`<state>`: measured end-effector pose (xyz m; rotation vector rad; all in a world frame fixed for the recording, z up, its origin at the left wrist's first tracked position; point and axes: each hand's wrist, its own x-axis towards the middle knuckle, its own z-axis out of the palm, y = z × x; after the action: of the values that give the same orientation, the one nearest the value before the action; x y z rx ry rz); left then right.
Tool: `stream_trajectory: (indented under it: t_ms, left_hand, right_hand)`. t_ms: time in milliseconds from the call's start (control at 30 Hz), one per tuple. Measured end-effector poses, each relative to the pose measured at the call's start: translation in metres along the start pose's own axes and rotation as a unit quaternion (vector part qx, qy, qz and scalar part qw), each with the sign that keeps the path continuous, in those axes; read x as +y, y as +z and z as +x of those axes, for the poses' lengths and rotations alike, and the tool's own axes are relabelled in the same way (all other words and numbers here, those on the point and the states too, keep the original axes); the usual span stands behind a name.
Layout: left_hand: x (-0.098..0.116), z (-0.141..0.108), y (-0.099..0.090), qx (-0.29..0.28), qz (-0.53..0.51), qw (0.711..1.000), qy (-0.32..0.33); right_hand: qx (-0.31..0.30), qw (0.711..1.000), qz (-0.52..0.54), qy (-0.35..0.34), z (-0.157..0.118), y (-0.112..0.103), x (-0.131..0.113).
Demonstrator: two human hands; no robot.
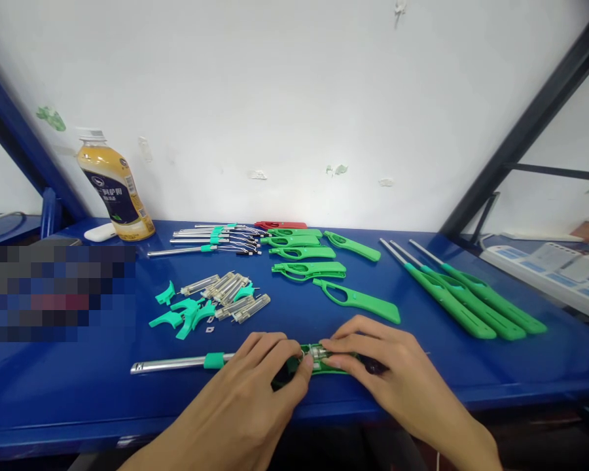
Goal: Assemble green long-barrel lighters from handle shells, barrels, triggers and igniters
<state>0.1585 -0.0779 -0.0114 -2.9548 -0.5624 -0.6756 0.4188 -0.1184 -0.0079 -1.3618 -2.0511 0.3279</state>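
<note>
At the table's front lies a long-necked gas lighter with its green handle half (324, 367) uncovered and its metal tube (169, 364) pointing left. My left hand (262, 376) is closed on the handle's trigger end, thumb and fingertips pressed together at the inner parts. From the right, my right hand (390, 356) pinches at the clear fuel tank (318, 353) in the handle. A dark object (375, 366) shows under the right palm; its kind is hidden. Beyond my hands lie loose teal triggers (189, 314) and a pile of clear fuel tanks (235, 291).
Metal tubes with wires (216, 235) lie at the back, beside several green handle shells (358, 301) and a red shell (279, 225). Three assembled green lighters (464, 304) rest at right. A drink bottle (115, 190) stands back left, by a white case (99, 232).
</note>
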Motion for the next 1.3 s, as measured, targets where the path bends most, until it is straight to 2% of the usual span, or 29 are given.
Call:
stream_trajectory:
  t_ms: [133, 233, 333, 467, 600, 733, 867, 1000, 1167, 1300]
  left_hand:
    - [0.000, 0.000, -0.007, -0.002, -0.015, 1.000, -0.020]
    - [-0.001, -0.001, -0.005, -0.006, -0.018, 0.999, -0.026]
    - [0.000, -0.001, -0.002, -0.005, -0.035, 0.999, -0.036]
    - [0.001, 0.001, -0.002, 0.007, -0.067, 0.996, -0.059]
    - [0.003, 0.000, -0.007, 0.025, -0.092, 0.992, -0.086]
    - [0.006, -0.001, -0.011, 0.056, -0.102, 0.986, -0.120]
    - [0.009, 0.001, -0.014, 0.123, -0.120, 0.974, -0.150]
    - [0.002, -0.005, -0.018, 0.179, -0.104, 0.965, -0.163]
    - [-0.018, -0.019, -0.020, 0.123, -0.019, 0.980, -0.157]
    - [-0.026, -0.022, -0.021, 0.100, -0.030, 0.986, -0.126]
  right_hand:
    - [0.075, 0.990, -0.121, -0.005, -0.002, -0.015, 0.019]
    - [0.121, 0.961, -0.245, 0.046, -0.003, -0.028, 0.041]
    - [0.113, 0.943, -0.304, 0.070, -0.004, -0.033, 0.059]
    - [0.096, 0.949, -0.296, 0.052, -0.006, -0.029, 0.067]
    - [0.091, 0.956, -0.278, 0.029, -0.009, -0.028, 0.058]
    - [0.102, 0.974, -0.202, -0.019, -0.014, -0.031, 0.040]
    - [0.092, 0.982, -0.149, -0.064, -0.017, -0.032, 0.019]
    - [0.048, 0.982, -0.148, -0.104, -0.016, -0.029, 0.006]
    - [0.008, 0.977, -0.179, -0.118, -0.014, -0.021, -0.001]
    - [-0.005, 0.976, -0.185, -0.116, -0.012, -0.015, -0.004]
